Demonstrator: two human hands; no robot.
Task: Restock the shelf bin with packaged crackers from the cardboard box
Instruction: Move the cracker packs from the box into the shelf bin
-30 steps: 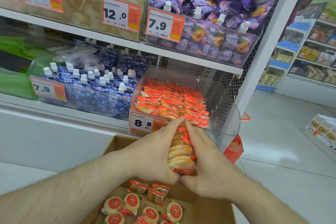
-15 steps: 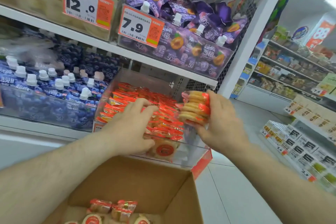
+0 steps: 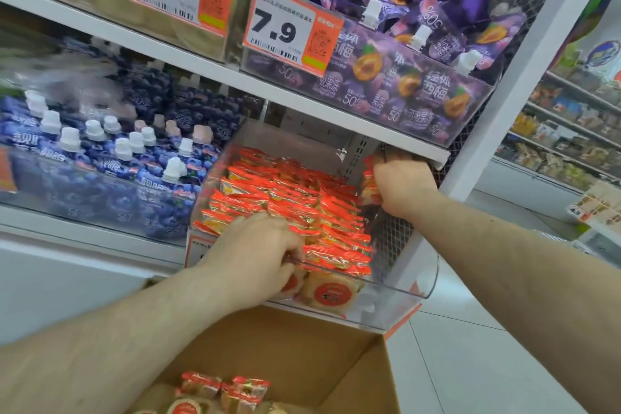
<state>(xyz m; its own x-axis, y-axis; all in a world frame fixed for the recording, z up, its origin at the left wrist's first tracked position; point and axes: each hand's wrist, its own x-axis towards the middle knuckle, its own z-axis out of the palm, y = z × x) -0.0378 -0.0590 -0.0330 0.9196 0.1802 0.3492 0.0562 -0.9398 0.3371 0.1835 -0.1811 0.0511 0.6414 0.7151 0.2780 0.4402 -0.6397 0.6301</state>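
Note:
A clear plastic shelf bin [image 3: 420,282] holds rows of red-and-gold cracker packs [image 3: 302,198]. My right hand [image 3: 401,181] is deep at the bin's back right, under the upper shelf, gripping a stack of cracker packs [image 3: 369,190] that is mostly hidden by the hand. My left hand [image 3: 258,255] rests over the bin's front edge, its fingers curled onto the packs at the front left. Below stands the open cardboard box [image 3: 339,356] with more cracker packs [image 3: 221,391] lying at its bottom.
Blue spouted pouches [image 3: 111,158] fill the bin to the left. Purple spouted pouches [image 3: 403,54] sit in the bin on the shelf above, with 7.9 and 12.0 price tags. A white shelf upright [image 3: 524,77] is on the right; more shelves line the aisle beyond.
My right hand has carried its stack of crackers from the bin's front right to the back right corner. My left hand has slid toward the front edge of the bin.

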